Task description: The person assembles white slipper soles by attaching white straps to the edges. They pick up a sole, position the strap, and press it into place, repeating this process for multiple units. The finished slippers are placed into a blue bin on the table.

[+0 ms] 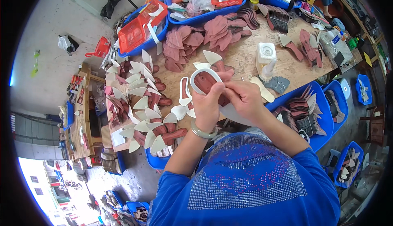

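Over the table's near edge, both hands hold a reddish-brown shoe insole (pixel 203 82) with a white rim around its rounded end. A pale pointed part (pixel 236 114) shows below my right hand. My left hand (pixel 208 103) is closed on the insole's near side, its thumb along the white rim. Fingers bent, my right hand (pixel 247 99) pinches the insole's right side; its fingertips partly hide it. Close by on the table lie a white looped strip (pixel 184 87) and another insole with a pale pointed toe (pixel 213 57). A pale flat insole piece (pixel 262 89) lies beyond my right hand.
Rows of pale-toed insoles (pixel 148 87) cover the table's left side. Reddish-brown piles (pixel 182 48) lie farther back, before blue bins and a red basket (pixel 132 37). A white bottle (pixel 268 68) stands on a white block (pixel 266 53). Blue bins (pixel 323 119) of insoles flank me right.
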